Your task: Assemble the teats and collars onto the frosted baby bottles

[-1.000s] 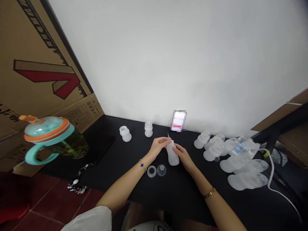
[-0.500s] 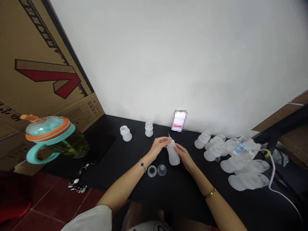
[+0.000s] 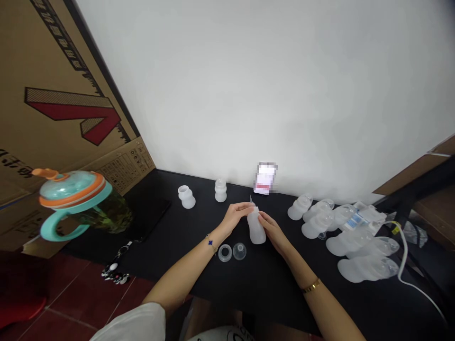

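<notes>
A frosted white baby bottle (image 3: 257, 229) stands slightly tilted above the black table, its wide base toward me. My right hand (image 3: 273, 230) grips its side near the top, thumb and fingers closed round it. From the left, my left hand (image 3: 237, 215) pinches the bottle's neck with its fingertips. A thin, pale pointed piece (image 3: 251, 199) rises just behind those fingers; what it belongs to is hidden. Close in front of the bottle lie a translucent screw ring (image 3: 219, 258) and a clear dome cap (image 3: 239, 252), side by side.
Behind are an open small bottle (image 3: 187, 198), a capped one (image 3: 221, 192) and a lit phone (image 3: 265, 179) against the wall. Several capped bottles (image 3: 366, 269) crowd the right beside a white cable (image 3: 404, 255). A large teal-handled cup (image 3: 76, 196) stands left, near a dark tablet (image 3: 152, 218).
Both hands keep nearly the same hold on the bottle. The whole view has shifted very slightly; nothing else has visibly moved.
</notes>
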The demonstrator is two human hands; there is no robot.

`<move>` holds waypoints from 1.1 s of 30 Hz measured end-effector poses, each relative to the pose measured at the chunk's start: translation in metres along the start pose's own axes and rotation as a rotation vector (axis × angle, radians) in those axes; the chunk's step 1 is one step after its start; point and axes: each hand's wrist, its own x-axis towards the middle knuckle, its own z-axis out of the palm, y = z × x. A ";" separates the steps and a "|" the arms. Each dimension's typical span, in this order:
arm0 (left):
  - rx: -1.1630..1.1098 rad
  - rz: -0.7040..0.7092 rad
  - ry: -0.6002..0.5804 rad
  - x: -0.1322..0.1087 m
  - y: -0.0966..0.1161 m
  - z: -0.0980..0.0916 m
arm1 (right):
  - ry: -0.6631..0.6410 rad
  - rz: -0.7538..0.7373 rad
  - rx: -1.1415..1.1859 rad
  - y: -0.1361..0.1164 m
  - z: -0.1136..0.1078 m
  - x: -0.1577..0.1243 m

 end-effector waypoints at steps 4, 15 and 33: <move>0.018 0.006 -0.003 0.000 -0.001 -0.001 | -0.027 0.000 0.024 -0.001 -0.001 0.000; 0.011 -0.005 -0.004 0.000 0.001 -0.001 | -0.039 0.012 0.055 0.000 -0.002 0.000; 0.003 0.015 -0.029 0.000 0.001 -0.002 | -0.066 0.024 0.072 -0.005 -0.001 -0.002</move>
